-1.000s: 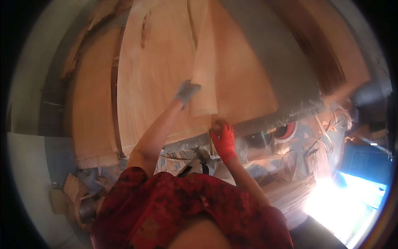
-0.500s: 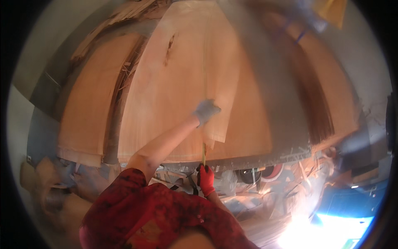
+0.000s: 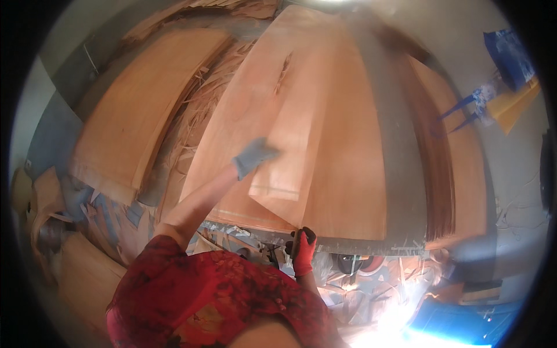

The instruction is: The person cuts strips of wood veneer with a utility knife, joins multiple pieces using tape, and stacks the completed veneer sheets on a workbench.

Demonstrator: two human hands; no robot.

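Observation:
My left hand (image 3: 253, 155), in a grey glove and smeared by motion, touches a pale veneer strip (image 3: 279, 182) lying over the middle veneer sheets (image 3: 347, 162); I cannot tell whether its fingers grip. My right hand (image 3: 303, 250), in a red glove, is closed at the sheets' front edge, near the tapered tip below the strip, on a small dark item I cannot make out.
A veneer stack (image 3: 130, 122) lies left, beside loose scraps (image 3: 191, 116); another stack (image 3: 464, 185) lies right, past a grey board (image 3: 400, 197). Offcuts (image 3: 87, 261) lie below. A blue bag (image 3: 505, 58) and yellow item (image 3: 510, 104) hang upper right. Bright glare fills the bottom right.
My left hand and the narrow strip have moved left across the sheets. The yellowish band above my right hand no longer shows. The view has shifted, revealing more of the scraps and hanging bag.

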